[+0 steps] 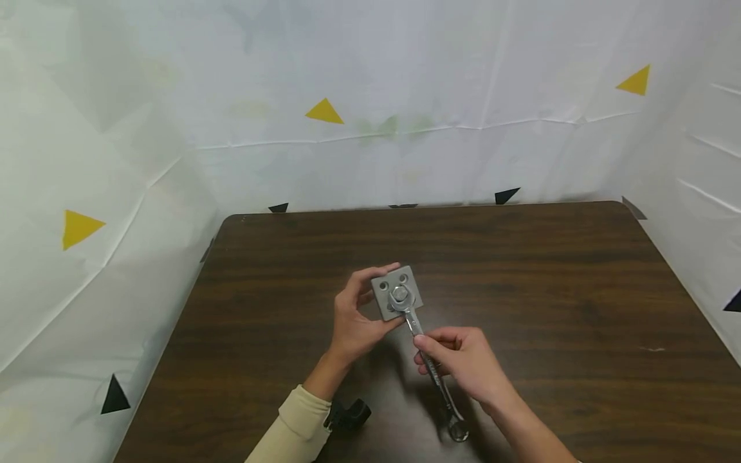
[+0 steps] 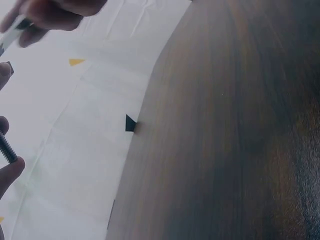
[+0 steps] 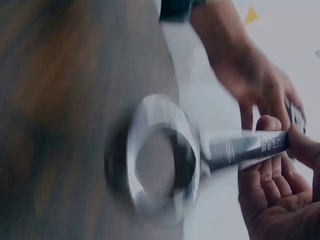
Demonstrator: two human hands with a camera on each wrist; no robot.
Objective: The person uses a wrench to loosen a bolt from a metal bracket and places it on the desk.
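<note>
Head view: a small square grey metal plate point(image 1: 396, 293) is held above the dark wooden table point(image 1: 521, 289), near its middle, tilted toward the camera. A bolt head point(image 1: 399, 294) sits in the plate's centre, with two small holes above it. The left hand point(image 1: 359, 318) pinches the plate by its left edge, thumb below and fingers curled over the top. A combination wrench point(image 1: 431, 366) has one end seated on the bolt head; the right hand point(image 1: 463, 363) grips its shaft with curled fingers, and the ring end point(image 1: 458, 431) points toward the person. In the left wrist view, the bolt's threaded shank point(image 2: 7, 149) shows between the fingertips. White sheeting point(image 1: 405, 96) with yellow and black triangles surrounds the table.
</note>
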